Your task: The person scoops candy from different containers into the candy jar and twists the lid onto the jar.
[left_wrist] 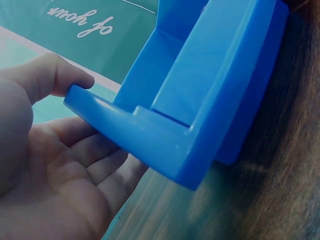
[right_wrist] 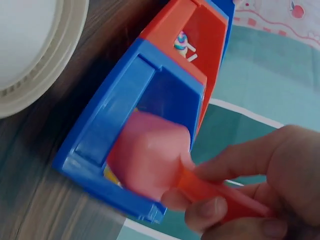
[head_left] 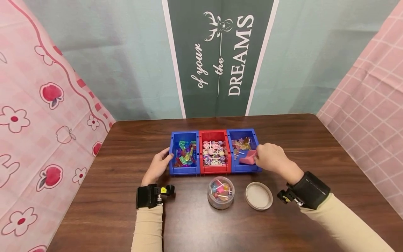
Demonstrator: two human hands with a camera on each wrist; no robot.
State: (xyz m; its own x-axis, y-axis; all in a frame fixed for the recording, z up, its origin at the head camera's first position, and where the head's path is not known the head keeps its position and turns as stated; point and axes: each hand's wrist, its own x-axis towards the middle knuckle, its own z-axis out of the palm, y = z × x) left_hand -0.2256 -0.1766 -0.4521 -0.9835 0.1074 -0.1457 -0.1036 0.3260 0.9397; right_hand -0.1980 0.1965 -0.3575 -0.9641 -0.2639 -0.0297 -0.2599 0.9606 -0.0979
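Observation:
My right hand (head_left: 272,157) grips the orange-pink handle of a small pink scoop (head_left: 248,158). In the right wrist view the bowl of the scoop (right_wrist: 152,152) is down inside the right blue bin (head_left: 247,169), covering much of what lies there. Small amber and yellow lollipops (head_left: 243,144) lie toward the back of that bin. At the other end of the row, my left hand (head_left: 157,166) holds the side wall of the left blue bin (left_wrist: 165,145), thumb on its rim and fingers along the outside. Colourful clear gummy-bear-like pieces (head_left: 186,156) fill its bottom.
Between the blue bins, joined in one row, sits a red bin (head_left: 215,169) of swirled lollipops (head_left: 214,152). In front stands a clear round jar (head_left: 220,203) with mixed candy pieces inside. A whitish round lid (head_left: 259,196) lies right of it on the brown table (head_left: 195,231).

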